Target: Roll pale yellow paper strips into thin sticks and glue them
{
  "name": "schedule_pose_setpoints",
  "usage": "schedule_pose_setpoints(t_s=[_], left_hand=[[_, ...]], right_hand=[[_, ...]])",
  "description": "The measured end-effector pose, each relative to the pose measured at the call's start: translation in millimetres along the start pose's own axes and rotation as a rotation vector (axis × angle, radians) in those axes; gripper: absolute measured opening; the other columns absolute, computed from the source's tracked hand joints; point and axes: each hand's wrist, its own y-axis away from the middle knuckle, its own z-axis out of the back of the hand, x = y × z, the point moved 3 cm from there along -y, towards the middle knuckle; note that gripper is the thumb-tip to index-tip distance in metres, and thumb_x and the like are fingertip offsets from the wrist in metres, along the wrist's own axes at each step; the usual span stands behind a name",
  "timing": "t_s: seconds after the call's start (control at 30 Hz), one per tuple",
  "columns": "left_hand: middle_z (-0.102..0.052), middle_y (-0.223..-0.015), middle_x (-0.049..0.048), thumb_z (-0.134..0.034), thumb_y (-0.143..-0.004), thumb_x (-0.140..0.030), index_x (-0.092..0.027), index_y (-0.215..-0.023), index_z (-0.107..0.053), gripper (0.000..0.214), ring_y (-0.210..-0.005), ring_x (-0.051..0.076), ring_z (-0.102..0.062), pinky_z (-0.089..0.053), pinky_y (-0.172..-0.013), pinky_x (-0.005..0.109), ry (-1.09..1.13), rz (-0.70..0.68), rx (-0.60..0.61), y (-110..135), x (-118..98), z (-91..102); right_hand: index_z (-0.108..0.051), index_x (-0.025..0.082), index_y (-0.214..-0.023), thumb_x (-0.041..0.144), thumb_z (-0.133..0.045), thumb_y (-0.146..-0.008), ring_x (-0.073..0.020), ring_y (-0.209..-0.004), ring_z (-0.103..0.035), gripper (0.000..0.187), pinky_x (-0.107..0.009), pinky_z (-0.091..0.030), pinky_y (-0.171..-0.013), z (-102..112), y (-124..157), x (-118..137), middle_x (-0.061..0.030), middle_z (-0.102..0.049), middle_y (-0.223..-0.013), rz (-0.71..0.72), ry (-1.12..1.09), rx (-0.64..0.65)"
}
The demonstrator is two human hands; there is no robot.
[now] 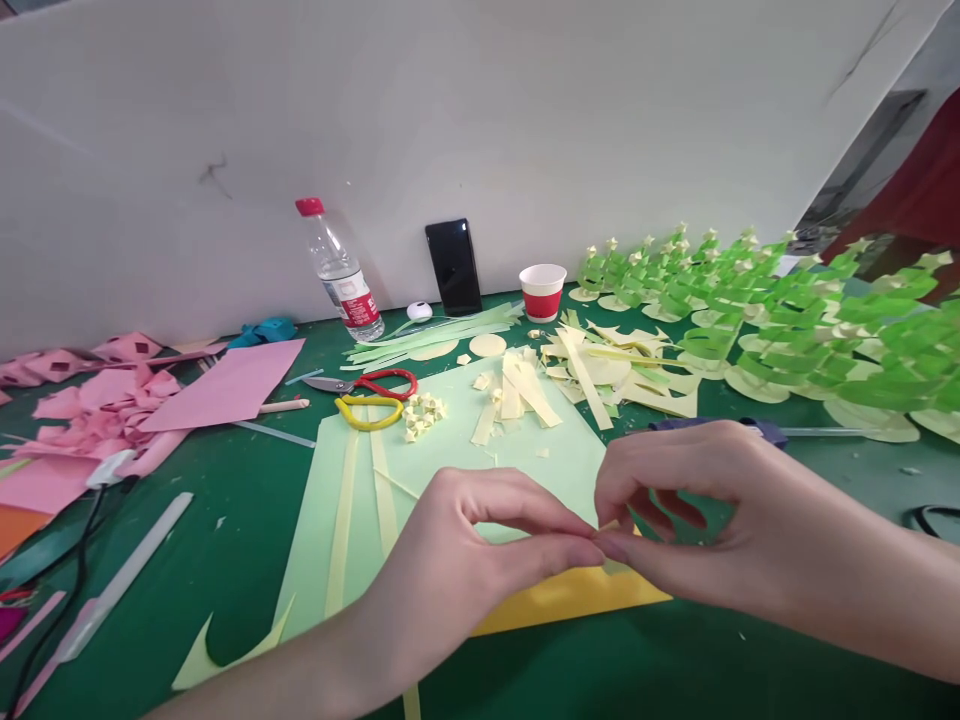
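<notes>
My left hand (484,545) and my right hand (709,495) meet fingertip to fingertip in front of me. Both pinch a small pale yellow paper strip (610,527), mostly covered by the fingers. Beneath them lie a light green paper sheet (300,560) and a yellow sheet (570,603). Long pale strips (343,520) rest on the green sheet, left of my hands. Beyond the left hand sits a heap of little folded paper stars (424,415). Short cream strips (517,390) are piled beside it. Scissors (367,385) with one red and one yellow handle lie at the sheet's far edge.
Along the wall stand a water bottle (352,295), a phone (454,268) and a paper cup (541,293). Green paper plants topped with stars (750,310) fill the right side. Pink paper (225,385) and a glue stick (127,575) lie left.
</notes>
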Motion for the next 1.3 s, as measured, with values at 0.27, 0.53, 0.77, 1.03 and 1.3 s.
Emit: schedule_pose_setpoints(t_s=[0.27,0.53,0.77,1.03,1.3], left_hand=[[-0.071,-0.073,-0.0063,-0.067,-0.078,-0.017,-0.022,-0.071,-0.074,0.011,-0.065,0.007,-0.062,-0.049,-0.065,0.012,-0.167,-0.089,-0.064,6,-8,2.8],[-0.073,-0.069,-0.0003,-0.071,-0.074,-0.012,-0.018,-0.080,-0.078,0.011,-0.062,0.010,-0.062,-0.049,-0.060,0.013,-0.243,-0.387,-0.081,11,-4,-5.2],[-0.073,-0.069,0.0016,-0.070,-0.076,-0.014,-0.017,-0.083,-0.078,0.010,-0.062,0.011,-0.060,-0.048,-0.060,0.016,-0.288,-0.430,-0.056,11,-6,-8.0],[-0.074,-0.069,-0.0005,-0.063,-0.083,-0.015,-0.019,-0.083,-0.078,0.016,-0.063,0.010,-0.061,-0.047,-0.060,0.014,-0.285,-0.355,0.001,10,-7,-6.8],[-0.074,-0.069,-0.0012,-0.062,-0.083,-0.016,-0.021,-0.081,-0.078,0.016,-0.062,0.010,-0.062,-0.049,-0.061,0.016,-0.261,-0.319,0.007,9,-5,-8.0]], right_hand=[[-0.060,0.020,-0.065,0.017,-0.058,-0.078,-0.0044,-0.046,-0.041,0.014,-0.014,-0.031,-0.043,8,1,10,0.0062,-0.052,-0.055,0.071,0.133,0.064],[-0.050,0.019,-0.057,0.009,-0.054,-0.073,-0.0060,-0.045,-0.041,0.019,-0.017,-0.029,-0.043,3,6,8,0.0061,-0.050,-0.052,0.010,0.244,0.183],[-0.053,0.020,-0.061,0.007,-0.053,-0.076,-0.0054,-0.044,-0.042,0.020,-0.017,-0.030,-0.041,1,10,5,0.0070,-0.054,-0.057,0.141,0.242,0.137],[-0.049,0.019,-0.059,0.005,-0.053,-0.074,-0.0052,-0.042,-0.040,0.021,-0.017,-0.029,-0.040,4,8,9,0.0071,-0.052,-0.055,0.146,0.261,0.129],[-0.047,0.019,-0.061,0.006,-0.049,-0.076,-0.0057,-0.043,-0.040,0.021,-0.017,-0.029,-0.041,3,10,9,0.0061,-0.051,-0.056,0.206,0.325,0.171]])
